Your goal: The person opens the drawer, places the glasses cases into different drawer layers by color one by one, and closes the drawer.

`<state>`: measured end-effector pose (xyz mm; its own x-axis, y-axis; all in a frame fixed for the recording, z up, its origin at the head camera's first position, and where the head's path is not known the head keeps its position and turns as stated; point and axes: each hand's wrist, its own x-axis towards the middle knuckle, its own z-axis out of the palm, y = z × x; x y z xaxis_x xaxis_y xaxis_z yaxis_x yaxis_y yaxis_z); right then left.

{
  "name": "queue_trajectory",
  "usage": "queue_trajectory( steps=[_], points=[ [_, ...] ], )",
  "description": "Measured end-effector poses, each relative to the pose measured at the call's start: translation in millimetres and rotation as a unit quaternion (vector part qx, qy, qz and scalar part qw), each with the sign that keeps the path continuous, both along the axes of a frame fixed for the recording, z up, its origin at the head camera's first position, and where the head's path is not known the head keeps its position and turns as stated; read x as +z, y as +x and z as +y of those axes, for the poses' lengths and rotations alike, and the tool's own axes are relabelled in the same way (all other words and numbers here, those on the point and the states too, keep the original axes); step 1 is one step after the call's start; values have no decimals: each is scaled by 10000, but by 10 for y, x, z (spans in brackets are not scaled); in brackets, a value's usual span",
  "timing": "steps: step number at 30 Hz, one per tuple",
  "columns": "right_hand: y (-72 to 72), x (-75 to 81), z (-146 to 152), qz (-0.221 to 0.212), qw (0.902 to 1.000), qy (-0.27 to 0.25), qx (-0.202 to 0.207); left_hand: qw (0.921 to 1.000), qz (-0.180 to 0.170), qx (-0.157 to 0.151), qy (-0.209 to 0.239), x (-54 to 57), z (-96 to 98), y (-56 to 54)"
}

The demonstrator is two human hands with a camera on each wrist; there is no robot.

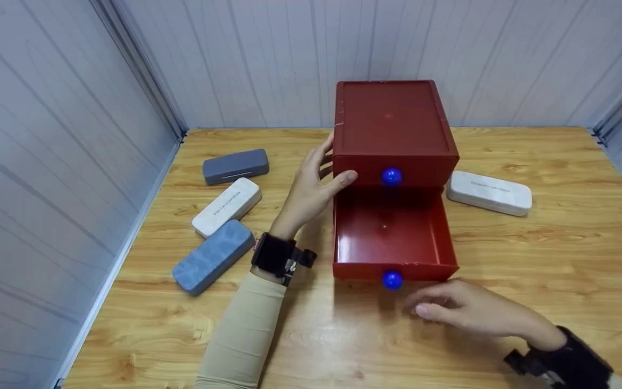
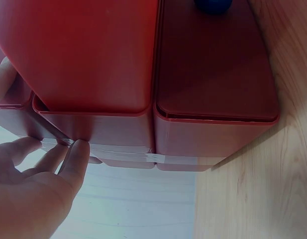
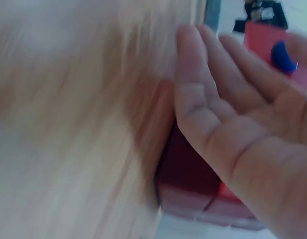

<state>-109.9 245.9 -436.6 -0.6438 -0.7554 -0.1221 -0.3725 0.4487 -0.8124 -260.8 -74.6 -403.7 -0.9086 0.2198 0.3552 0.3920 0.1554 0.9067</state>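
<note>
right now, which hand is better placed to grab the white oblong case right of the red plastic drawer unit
Probably the right hand: it holds nothing and is on that side of the drawer unit, which the left hand grips.

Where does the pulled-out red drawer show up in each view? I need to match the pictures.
Head: the pulled-out drawer is just right of centre, its inside showing.
Left wrist: upper left, its bright red side towards the camera.
Right wrist: upper right; only part shows, with its blue knob.
Shared landmark: the wooden tabletop.
</note>
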Motion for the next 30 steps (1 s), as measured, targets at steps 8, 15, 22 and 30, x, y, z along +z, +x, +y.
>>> queue_trajectory(
  steps=[8, 15, 22, 30],
  points=[
    [-331, 99, 557, 1091, 9909, 773, -136, 10000, -47, 37, -73, 8, -2, 0],
    [-699, 227, 861, 2303, 9588, 1173, -1180, 10000, -63, 43, 39, 3, -16, 14],
    [-1044, 208, 1082, 3188, 9201, 1268, -1891, 10000, -52, -33, 44, 2, -13, 3],
    [-1372, 38, 1267, 3141, 9111, 1236, -2367, 9999, 2, -39, -109, -1, -5, 6]
  ],
)
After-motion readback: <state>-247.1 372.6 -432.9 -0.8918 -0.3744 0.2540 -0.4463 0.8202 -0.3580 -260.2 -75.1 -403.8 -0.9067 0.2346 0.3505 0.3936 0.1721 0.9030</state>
